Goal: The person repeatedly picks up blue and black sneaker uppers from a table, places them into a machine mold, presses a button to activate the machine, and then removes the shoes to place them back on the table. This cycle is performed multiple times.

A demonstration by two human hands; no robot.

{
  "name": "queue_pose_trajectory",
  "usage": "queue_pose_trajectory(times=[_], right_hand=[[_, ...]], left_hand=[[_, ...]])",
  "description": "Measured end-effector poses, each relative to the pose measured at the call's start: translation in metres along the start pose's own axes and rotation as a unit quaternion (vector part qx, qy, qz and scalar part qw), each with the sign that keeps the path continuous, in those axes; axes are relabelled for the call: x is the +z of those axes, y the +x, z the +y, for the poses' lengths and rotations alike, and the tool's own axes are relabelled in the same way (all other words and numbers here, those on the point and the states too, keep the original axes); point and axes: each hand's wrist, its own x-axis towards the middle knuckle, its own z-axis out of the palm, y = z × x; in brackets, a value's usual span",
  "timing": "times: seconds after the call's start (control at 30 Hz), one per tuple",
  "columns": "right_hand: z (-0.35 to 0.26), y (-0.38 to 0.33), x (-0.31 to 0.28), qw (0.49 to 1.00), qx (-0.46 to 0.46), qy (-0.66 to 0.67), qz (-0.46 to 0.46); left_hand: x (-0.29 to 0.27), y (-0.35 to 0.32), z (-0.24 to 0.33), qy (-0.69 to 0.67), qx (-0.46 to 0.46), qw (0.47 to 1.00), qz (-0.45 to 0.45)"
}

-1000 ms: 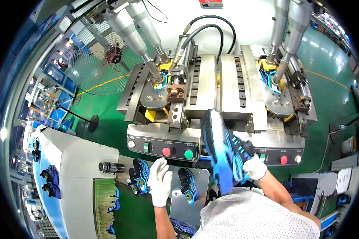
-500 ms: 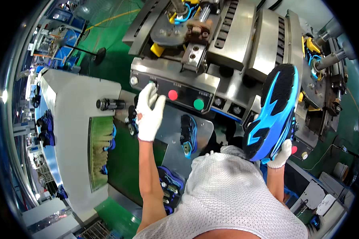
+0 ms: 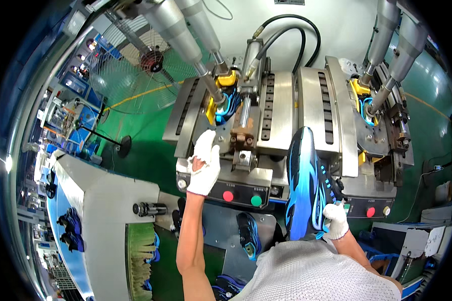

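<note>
A black and blue sneaker hangs in front of the machine, its toe pointing away from me. My right hand, in a white glove, grips it at the heel end; some fingers are hidden behind the shoe. White-gloved too, my left hand is stretched forward over the left control panel, fingers extended and holding nothing. A patch of bare skin shows through that glove. Just beyond its fingertips is the machine's left station, where another blue-trimmed shoe sits partly hidden under yellow pads and metal rods.
On a metal shelf below the panel stands another sneaker. Red and green buttons face me. At the left are a grey conveyor housing with a bristled opening and a large fan. A second station stands at right.
My view has tilted up to show more of the machine. The sneaker in my right hand has turned from sole-facing to a more side-on angle. My left hand has reached farther forward, toward the left station.
</note>
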Motion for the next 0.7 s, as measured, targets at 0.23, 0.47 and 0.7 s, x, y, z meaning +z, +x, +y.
queue_pose_trajectory(times=[0.23,0.47,0.7], right_hand=[[-0.012,0.021,-0.005,0.996,0.021,-0.078,-0.045],[-0.029,0.016,-0.011,0.993,-0.040,-0.096,-0.048],[-0.023,-0.002,-0.029,0.988,0.021,-0.135,0.068]], left_hand=[[0.078,0.063,-0.060,0.029,-0.066,0.992,-0.104],[0.157,0.148,-0.069,0.119,-0.282,0.906,-0.292],[0.194,0.189,-0.121,0.136,-0.226,0.946,-0.187]])
